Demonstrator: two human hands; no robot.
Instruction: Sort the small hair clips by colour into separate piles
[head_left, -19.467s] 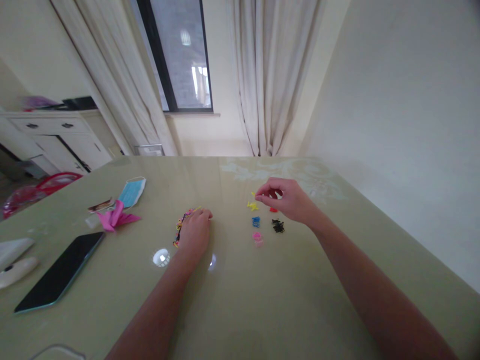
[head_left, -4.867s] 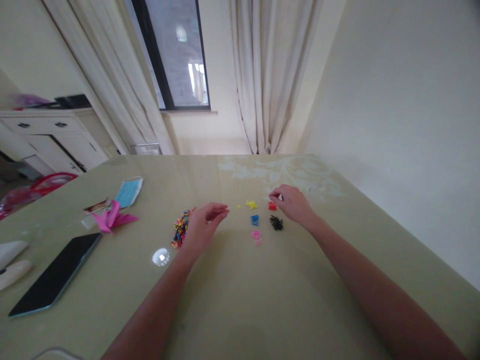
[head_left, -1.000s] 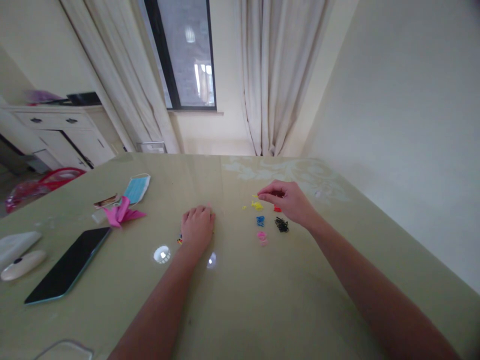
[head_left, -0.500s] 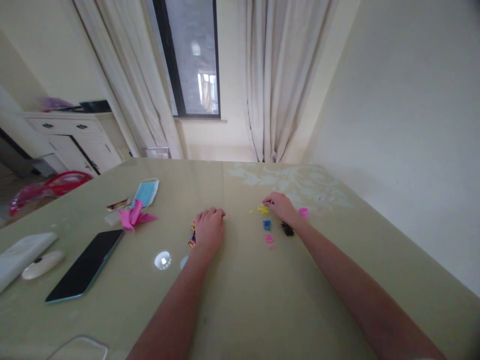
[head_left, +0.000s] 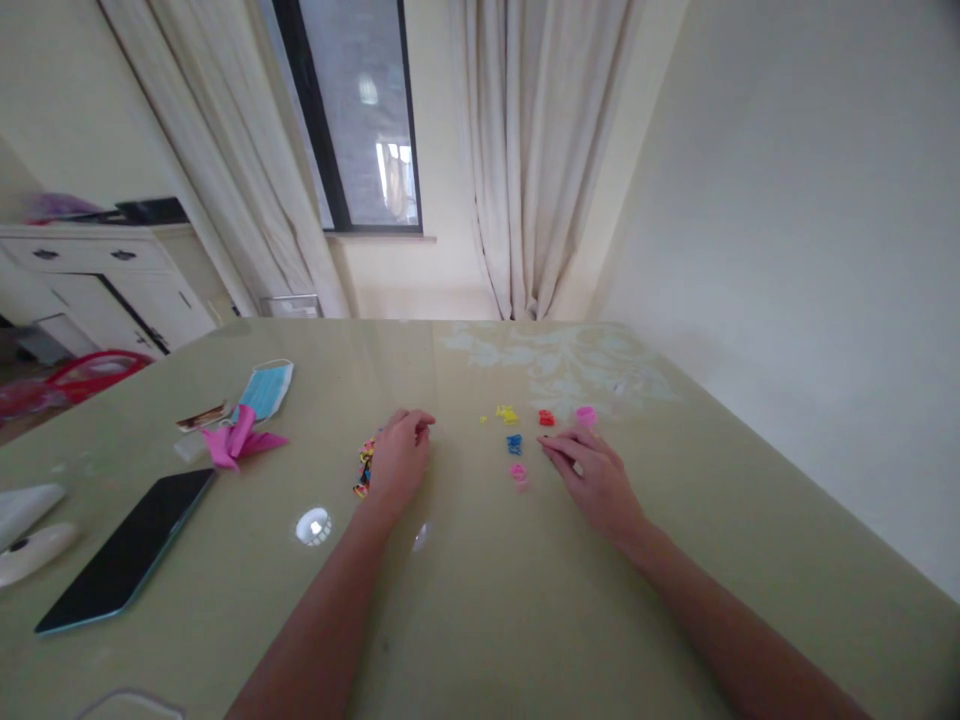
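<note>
My left hand (head_left: 401, 460) rests on the table with its fingers curled together, partly covering a pile of mixed coloured small bands (head_left: 364, 468). What is in its fingers, if anything, is hidden. My right hand (head_left: 589, 475) pinches thumb and forefinger together close to the table, with a dark speck at the tips too small to name. Around it lie small heaps sorted by colour: yellow bands (head_left: 508, 414), red bands (head_left: 546, 418), blue bands (head_left: 514, 444), light pink bands (head_left: 518, 474) and bright pink bands (head_left: 586, 416). My right hand hides the spot of the black heap.
Left on the glossy table (head_left: 465, 600) are a dark-screened phone or tablet (head_left: 127, 550), a pink folded piece (head_left: 241, 440), a blue face mask (head_left: 266, 388) and a white rounded object (head_left: 34, 553). A wall (head_left: 787, 250) borders the right side.
My right hand has drawn back from the yellow heap to where the black heap lay, uncovering the red heap. My left hand stays by the mixed pile. The view has turned slightly right.
</note>
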